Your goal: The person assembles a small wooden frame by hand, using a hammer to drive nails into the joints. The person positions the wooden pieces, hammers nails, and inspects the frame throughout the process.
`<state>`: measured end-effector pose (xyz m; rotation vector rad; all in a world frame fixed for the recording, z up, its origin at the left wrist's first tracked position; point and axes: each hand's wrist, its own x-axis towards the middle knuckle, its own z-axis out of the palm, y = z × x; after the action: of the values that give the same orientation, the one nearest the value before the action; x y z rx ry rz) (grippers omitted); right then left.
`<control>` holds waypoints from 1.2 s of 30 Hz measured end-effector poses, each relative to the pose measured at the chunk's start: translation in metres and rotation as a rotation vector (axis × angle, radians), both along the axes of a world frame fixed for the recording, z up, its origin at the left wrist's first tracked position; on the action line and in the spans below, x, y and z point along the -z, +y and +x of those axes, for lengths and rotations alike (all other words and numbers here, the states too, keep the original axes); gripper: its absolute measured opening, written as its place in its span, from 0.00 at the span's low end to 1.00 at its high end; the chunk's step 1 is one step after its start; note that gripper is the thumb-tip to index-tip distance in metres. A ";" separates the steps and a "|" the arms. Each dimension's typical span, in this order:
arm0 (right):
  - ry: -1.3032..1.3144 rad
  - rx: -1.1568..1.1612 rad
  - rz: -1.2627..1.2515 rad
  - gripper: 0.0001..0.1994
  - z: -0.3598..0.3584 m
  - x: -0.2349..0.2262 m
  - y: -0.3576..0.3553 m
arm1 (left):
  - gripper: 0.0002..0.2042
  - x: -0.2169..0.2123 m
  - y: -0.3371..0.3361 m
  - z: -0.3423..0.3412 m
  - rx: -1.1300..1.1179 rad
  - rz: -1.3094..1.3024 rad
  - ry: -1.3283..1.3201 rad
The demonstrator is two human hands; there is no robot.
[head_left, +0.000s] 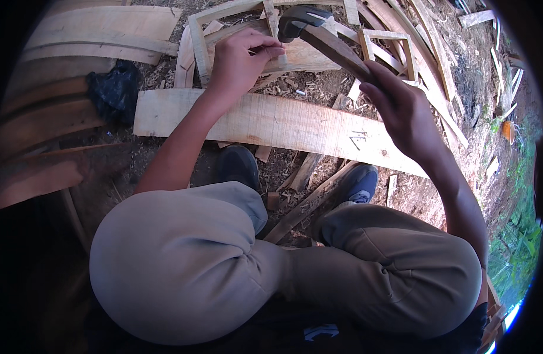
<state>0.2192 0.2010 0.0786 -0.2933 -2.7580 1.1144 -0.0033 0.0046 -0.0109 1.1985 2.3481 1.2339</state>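
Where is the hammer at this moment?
In the head view, top centre: the hammer is in the right hand, its head beside the left hand over the wooden frame.

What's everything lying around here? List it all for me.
Hammer: one, dark head, wooden handle, raised over the frame, top centre.
Wooden frame: one, pale, on the ground at top.
Smaller frame: one, pale, top right.
Long plank: one, pale, across the middle.
Black bag: one, left.
Shoes: two, dark and blue-grey, under the plank.
Left hand: on the wooden frame, fingertips pinched.
Right hand: grips the hammer handle.
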 end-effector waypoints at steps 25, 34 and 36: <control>0.135 -0.001 0.147 0.19 0.003 -0.005 -0.008 | 0.07 0.004 0.001 0.002 0.003 0.084 0.004; 0.136 0.026 0.122 0.19 0.004 -0.005 -0.012 | 0.07 0.007 -0.001 0.003 0.006 0.115 0.030; 0.142 0.033 0.095 0.19 0.005 -0.004 -0.013 | 0.08 0.006 0.001 0.001 0.016 0.123 -0.010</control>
<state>0.2244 0.1878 0.0821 -0.2366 -2.6607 0.9542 -0.0025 0.0052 -0.0168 1.2418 2.2806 1.3931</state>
